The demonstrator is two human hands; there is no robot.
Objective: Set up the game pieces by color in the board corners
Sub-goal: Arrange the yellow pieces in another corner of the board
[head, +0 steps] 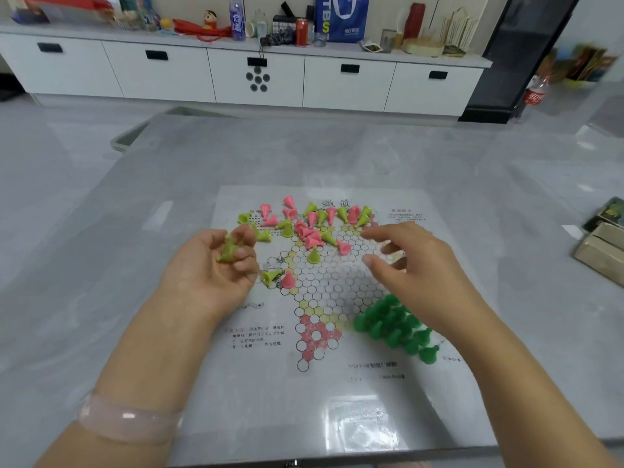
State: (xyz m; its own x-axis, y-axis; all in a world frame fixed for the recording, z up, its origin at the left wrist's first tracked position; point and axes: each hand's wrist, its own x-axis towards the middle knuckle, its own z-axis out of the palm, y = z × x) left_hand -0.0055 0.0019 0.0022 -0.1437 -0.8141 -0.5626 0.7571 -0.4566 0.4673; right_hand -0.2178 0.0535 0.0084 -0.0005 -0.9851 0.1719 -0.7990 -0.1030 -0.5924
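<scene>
Here, left hand lies palm-up over the board's left edge, fingers curled round a small bunch of lime-yellow pieces. Right hand hovers above the board with fingers spread and loosely bent, nothing visibly in it. Dark green pieces stand packed together in the near right corner, partly under the right forearm. Loose heap of pink and lime pieces sits at the far side, most tipped over; a lone lime piece stands upright on the grid, and a pink one stands beside a toppled lime one near the left hand.

Risks, as I judge them:
- Right forearm passes close over the green cluster — a low sweep back would knock the finished corner down.
- Left hand holds several cones at once; easing the grip to place one could spill the rest.
- Pink and lime lie mixed and touching — a hasty pick may drag the wrong colour.
- Board looks like a thin glossy sheet, so a push could slide it.
</scene>
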